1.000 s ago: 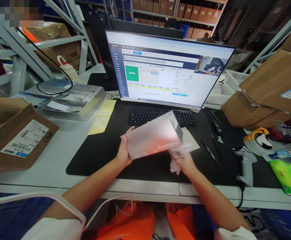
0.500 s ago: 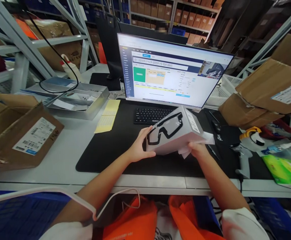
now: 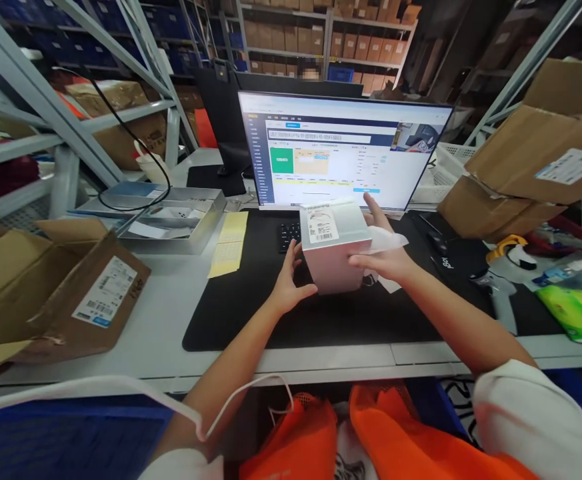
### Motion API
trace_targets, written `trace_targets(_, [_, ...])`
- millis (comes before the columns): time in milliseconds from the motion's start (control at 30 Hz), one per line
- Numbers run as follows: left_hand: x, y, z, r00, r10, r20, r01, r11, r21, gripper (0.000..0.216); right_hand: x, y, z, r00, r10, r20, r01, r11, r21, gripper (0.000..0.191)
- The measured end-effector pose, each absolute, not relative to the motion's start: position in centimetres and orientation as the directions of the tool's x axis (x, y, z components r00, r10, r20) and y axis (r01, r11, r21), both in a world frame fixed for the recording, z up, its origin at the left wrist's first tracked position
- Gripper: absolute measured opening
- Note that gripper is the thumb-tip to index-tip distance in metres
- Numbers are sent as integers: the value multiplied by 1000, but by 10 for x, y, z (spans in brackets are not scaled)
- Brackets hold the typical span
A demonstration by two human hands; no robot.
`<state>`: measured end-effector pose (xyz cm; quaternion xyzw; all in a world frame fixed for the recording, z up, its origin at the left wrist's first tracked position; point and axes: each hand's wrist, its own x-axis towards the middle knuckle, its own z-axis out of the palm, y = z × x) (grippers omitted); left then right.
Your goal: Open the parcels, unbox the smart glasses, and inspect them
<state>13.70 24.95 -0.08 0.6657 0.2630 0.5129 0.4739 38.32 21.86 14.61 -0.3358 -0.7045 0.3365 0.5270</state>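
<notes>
Head view: both hands are holding a white box (image 3: pixel 335 248) upright over the black desk mat (image 3: pixel 251 300), just in front of the keyboard (image 3: pixel 287 235) & monitor (image 3: pixel 343 152). Box's top face is showing a barcode label (image 3: pixel 323 228). Left hand (image 3: pixel 291 283) is gripping the box's lower left side, thumb at the front, fingers wrapping the side. Right hand (image 3: pixel 387 253) is pressing on the box's right side, thumb at the front edge, index finger sticking up toward the screen; a white cloth or paper (image 3: pixel 385 241) is sitting pinched btwn that palm and the box.

Left of the mat: yellow label sheets (image 3: pixel 229 243), a metal tray (image 3: pixel 181 220) w/ papers, an open cardboard carton (image 3: pixel 51 287). Right side: stacked cardboard boxes (image 3: pixel 531 167), a grey handheld scanner (image 3: pixel 501 293), a green packet (image 3: pixel 581 313) near the desk edge. Orange fabric (image 3: pixel 371 433) is lying below the desk edge, btwn the arms.
</notes>
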Motion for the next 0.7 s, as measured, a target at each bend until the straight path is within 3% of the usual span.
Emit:
trace_targets(200, [137,248,-2,386,803,454,-120,-444,888,125,388,223,133,-113,893,436,33,442,-896,124])
trace_targets(367, [142,242,1,412,795,444,-138,-427,893,134,384,224,124,-143,894,424,-23,425,-905,124])
trace_targets(567, [140,238,13,264,858,440,-248,-380,891,134,369,234,117,-225,878,421,-5,432,-902,136])
trace_targets(700, [139,235,20,213,855,472,-262,-416,871,135,364,238,117,-291,877,381,-67,379,-923,131])
